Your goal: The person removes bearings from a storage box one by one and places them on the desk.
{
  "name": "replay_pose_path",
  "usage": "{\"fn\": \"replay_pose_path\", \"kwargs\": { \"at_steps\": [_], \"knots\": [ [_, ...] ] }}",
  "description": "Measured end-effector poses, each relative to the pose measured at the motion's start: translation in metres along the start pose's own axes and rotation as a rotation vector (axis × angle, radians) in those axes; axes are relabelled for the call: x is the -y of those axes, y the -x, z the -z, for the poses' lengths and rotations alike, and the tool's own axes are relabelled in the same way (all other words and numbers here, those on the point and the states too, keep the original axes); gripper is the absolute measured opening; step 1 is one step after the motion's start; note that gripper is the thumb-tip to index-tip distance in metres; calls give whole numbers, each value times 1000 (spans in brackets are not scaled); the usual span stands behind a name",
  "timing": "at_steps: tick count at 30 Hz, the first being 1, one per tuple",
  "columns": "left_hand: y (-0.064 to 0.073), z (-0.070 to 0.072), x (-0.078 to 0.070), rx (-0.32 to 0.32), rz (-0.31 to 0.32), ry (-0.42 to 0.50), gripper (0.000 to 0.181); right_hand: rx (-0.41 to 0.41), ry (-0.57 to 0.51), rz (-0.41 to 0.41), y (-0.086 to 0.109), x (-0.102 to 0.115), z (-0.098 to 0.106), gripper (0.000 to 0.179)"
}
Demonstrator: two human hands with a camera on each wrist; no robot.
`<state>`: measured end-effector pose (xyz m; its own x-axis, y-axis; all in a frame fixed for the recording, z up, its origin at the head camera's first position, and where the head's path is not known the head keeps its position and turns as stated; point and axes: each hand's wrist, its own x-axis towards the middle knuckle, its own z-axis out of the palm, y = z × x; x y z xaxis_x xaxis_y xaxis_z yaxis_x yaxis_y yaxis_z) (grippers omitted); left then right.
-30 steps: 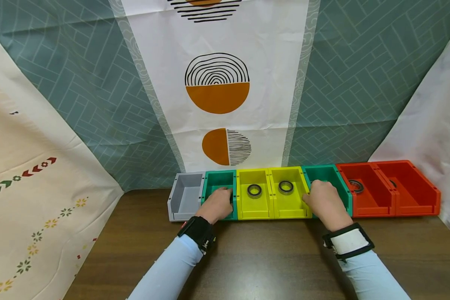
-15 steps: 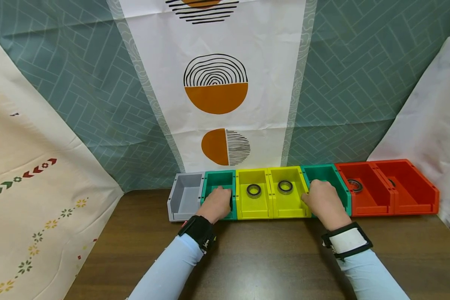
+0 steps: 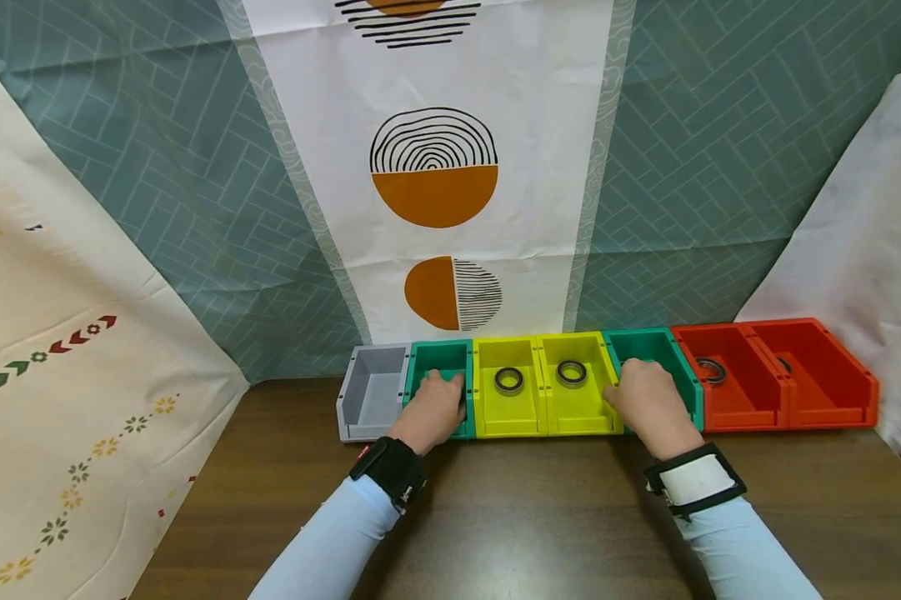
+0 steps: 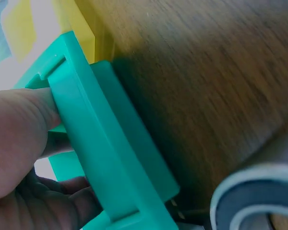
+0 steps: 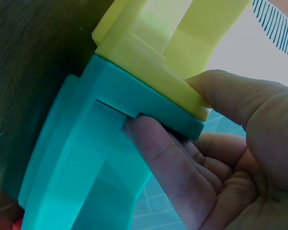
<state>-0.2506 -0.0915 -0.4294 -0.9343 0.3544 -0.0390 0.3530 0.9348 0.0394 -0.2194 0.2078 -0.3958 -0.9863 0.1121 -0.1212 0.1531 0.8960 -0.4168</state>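
Observation:
A left hand (image 3: 435,408) reaches into the left green bin (image 3: 441,357). In the left wrist view its thumb (image 4: 43,108) touches the bin near the front wall, and the bent fingers (image 4: 79,196) are partly behind that wall; whether they hold anything is hidden. At the right, the right hand (image 3: 648,404) pinches the adjoining walls of the right yellow bin (image 3: 581,417) and right green bin (image 3: 675,367). Its thumb (image 5: 225,93) lies on the yellow side, its index finger (image 5: 158,148) on the green side. One ring-shaped bearing (image 3: 508,381) lies in the left yellow bin (image 3: 510,419), another bearing (image 3: 572,374) in the right one.
The bins stand in one row at the back of a brown wooden table (image 3: 525,517). A grey bin (image 3: 375,400) ends the row at left, two red bins (image 3: 833,375) at right. Each red bin holds a partly visible bearing (image 3: 713,372). Patterned cloths hang behind.
The left hand and forearm have shifted slightly within the same green bin. The right hand keeps its place on the bin walls. The bearings in view have not moved.

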Motion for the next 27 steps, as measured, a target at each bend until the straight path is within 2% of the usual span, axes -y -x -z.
{"fn": "replay_pose_path", "kwargs": {
  "at_steps": [5,10,15,18,22,27],
  "knots": [
    [8,4,1,-63,26,44,32,0,-3,-5,1,0,-2,30],
    [16,11,1,-119,72,177,22,-9,2,0,1,1,-3,29],
    [23,23,1,-92,162,309,36,-23,6,13,0,1,-3,29],
    [27,29,2,-70,195,371,39,-20,2,7,1,0,-4,29],
    [33,35,6,-75,194,446,40,-25,2,6,1,-1,-3,29],
    [42,40,11,-144,149,462,44,-22,7,8,0,0,-2,31]
  ]
}}
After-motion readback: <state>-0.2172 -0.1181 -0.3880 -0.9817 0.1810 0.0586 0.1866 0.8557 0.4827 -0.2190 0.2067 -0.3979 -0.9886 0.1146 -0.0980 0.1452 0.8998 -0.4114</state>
